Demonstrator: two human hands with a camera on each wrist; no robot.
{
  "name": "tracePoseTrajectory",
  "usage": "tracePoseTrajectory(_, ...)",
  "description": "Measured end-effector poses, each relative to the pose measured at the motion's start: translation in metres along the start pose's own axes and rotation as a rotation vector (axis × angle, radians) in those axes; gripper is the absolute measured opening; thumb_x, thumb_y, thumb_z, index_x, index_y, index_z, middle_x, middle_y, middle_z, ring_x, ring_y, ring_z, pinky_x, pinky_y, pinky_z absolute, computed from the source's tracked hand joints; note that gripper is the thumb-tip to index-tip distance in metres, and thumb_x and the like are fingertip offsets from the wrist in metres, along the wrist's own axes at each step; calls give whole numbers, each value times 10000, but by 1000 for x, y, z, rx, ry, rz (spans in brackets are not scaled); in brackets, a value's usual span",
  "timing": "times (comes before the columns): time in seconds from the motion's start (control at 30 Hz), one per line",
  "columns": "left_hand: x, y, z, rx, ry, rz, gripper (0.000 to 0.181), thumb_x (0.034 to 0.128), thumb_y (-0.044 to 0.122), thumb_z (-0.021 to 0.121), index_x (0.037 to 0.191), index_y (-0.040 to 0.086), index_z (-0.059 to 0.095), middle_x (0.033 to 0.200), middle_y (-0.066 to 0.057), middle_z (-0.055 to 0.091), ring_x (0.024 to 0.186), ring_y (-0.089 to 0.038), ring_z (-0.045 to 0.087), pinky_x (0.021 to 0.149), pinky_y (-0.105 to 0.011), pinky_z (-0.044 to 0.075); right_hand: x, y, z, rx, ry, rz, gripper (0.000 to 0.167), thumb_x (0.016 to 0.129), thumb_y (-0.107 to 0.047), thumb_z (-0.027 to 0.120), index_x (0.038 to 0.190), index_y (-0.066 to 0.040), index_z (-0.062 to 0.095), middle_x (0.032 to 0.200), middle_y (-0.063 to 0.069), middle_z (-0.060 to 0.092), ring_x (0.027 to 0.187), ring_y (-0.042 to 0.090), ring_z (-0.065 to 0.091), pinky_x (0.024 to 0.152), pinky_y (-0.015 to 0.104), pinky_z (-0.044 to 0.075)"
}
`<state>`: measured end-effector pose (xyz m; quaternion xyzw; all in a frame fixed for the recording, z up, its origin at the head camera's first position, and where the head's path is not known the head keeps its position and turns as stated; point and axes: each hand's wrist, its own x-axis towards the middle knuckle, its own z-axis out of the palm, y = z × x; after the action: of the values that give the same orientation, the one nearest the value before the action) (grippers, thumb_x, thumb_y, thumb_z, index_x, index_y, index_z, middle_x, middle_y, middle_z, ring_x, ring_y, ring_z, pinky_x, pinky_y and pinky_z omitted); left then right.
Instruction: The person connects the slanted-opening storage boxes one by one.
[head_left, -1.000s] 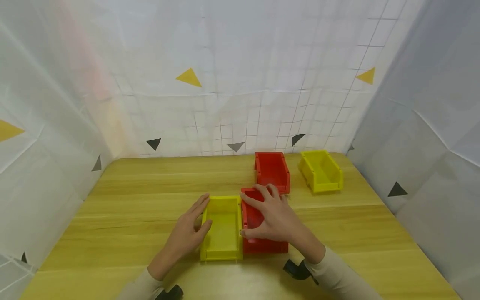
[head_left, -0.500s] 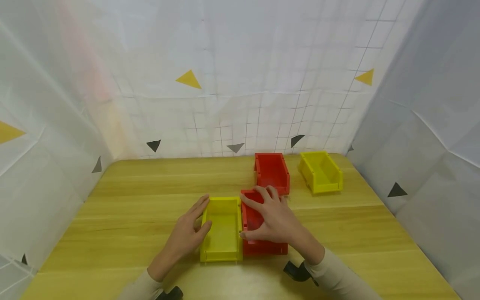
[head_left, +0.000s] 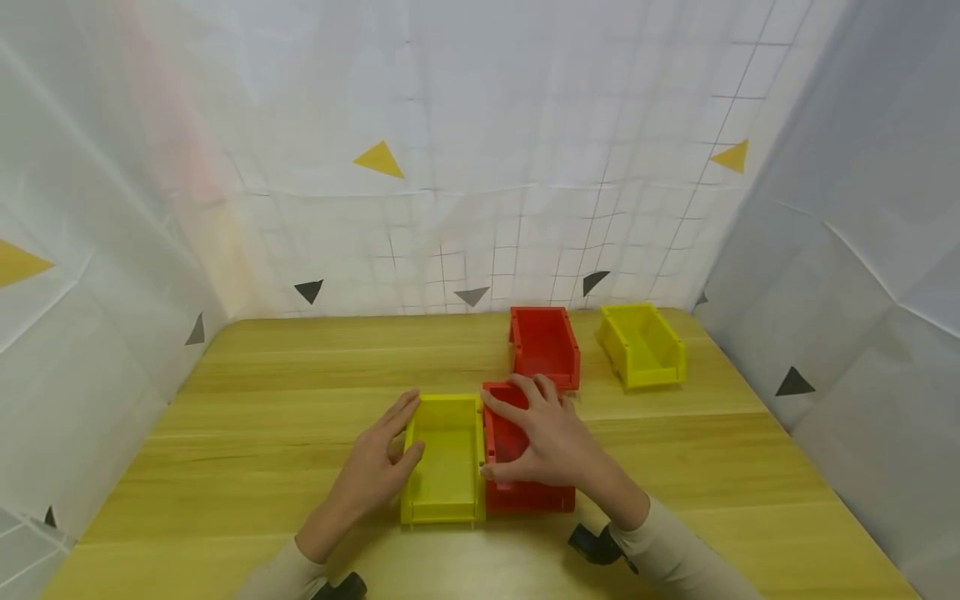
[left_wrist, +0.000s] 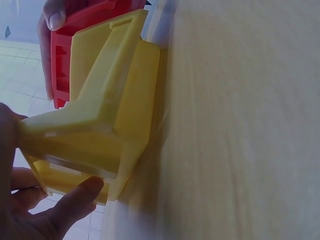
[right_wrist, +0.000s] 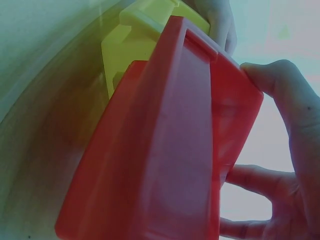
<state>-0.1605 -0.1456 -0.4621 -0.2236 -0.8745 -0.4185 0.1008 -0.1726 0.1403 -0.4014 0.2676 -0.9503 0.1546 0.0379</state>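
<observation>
Two bins stand side by side on the table, a yellow storage bin (head_left: 446, 467) at left and a red storage bin (head_left: 510, 437) at right, with adjoining walls touching or nearly so. My left hand (head_left: 375, 462) grips the yellow bin's left wall, thumb over the rim and fingers along the outside, as the left wrist view shows with its fingers (left_wrist: 75, 202). Spread across the red bin, my right hand (head_left: 551, 437) holds it, thumb at its left rim. In the right wrist view other fingers (right_wrist: 260, 180) lie against its outer wall. That hand covers much of the red bin.
Behind the held red bin stands a second red bin (head_left: 543, 346), close to its far end. Another yellow bin (head_left: 643, 346) sits at the back right. White sheeting (head_left: 465, 242) encloses the wooden table (head_left: 285, 400) at the back and sides.
</observation>
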Motion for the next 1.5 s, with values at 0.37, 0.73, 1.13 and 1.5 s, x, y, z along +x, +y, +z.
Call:
tracePoseTrajectory(0.37,-1,-1,0,-9,-10,-14,652,999,96,670,1587,11,402,1657,-9,324,450,15,216,430,-233,392,-1,0,3,26,-21,12,962,753,-735,759,1570,-294,510,1571,155,376,1428,499,258,1011,774,329)
tracePoseTrajectory(0.73,0,-2,0,4,-5,-2,655,1001,121,666,1587,2,399,1659,-42,323,453,17,217,437,-234,396,0,7,17,37,-31,8,967,728,-712,802,1561,-307,522,1557,136,394,1428,456,264,1003,727,369)
tracePoseTrajectory(1.13,0,-2,-2,-6,-1,10,655,995,99,668,1585,-3,401,1657,-35,320,487,8,264,449,-233,393,-3,9,20,49,-30,-16,980,741,-744,771,1575,-307,501,1570,158,382,1423,456,266,1000,721,373)
tracePoseTrajectory(1.5,-1,-3,0,-34,-7,-14,668,969,28,634,1591,4,390,1660,-35,314,422,26,188,386,-231,350,-2,13,25,23,-14,-58,979,747,-798,717,1571,-313,508,1570,160,387,1417,431,296,971,728,392)
